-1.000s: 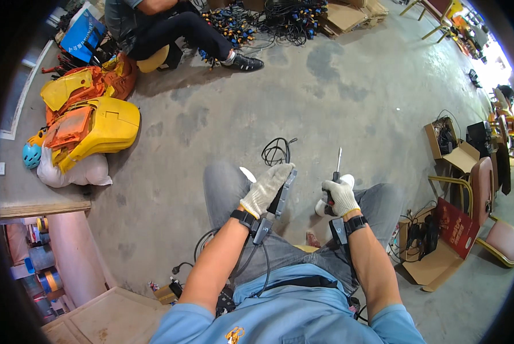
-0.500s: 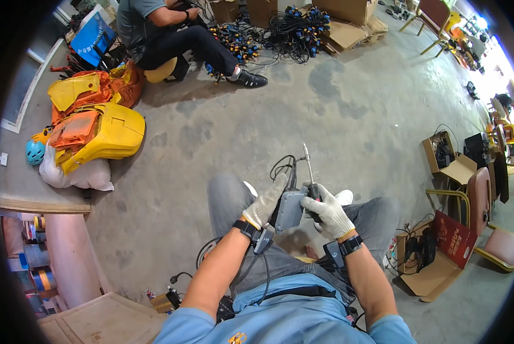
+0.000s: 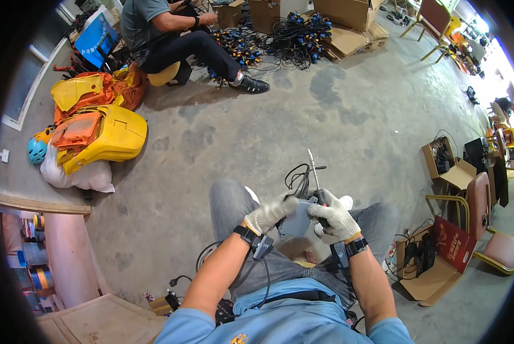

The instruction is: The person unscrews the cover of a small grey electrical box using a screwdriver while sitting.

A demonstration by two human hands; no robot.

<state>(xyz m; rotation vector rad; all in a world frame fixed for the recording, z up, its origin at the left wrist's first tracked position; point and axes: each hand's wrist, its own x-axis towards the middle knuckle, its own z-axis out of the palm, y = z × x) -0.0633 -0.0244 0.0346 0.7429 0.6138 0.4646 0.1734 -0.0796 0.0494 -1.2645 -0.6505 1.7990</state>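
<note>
A grey rectangular box [image 3: 297, 222], with black cables [image 3: 300, 179] coming off its far end, is held over my lap between my knees. My left hand [image 3: 267, 215], in a pale knit glove, grips the box along its left side; the fingertips are blurred. In my gloved right hand [image 3: 338, 218] is a screwdriver [image 3: 314, 167] with a dark and red handle, its metal shaft pointing up and away from me. The right fingers wrap the handle close beside the box's right edge.
Yellow and orange plastic shells [image 3: 116, 132] lie at the left. Another person [image 3: 165, 34] sits at the far left beside a heap of cables [image 3: 297, 37]. Open cardboard boxes [image 3: 432, 281] and a chair [image 3: 479, 198] stand at the right.
The grey box has tilted and now shows a broader face. My left fingers have shifted across its far edge. The screwdriver has moved slightly right and toward me, still in my right hand.
</note>
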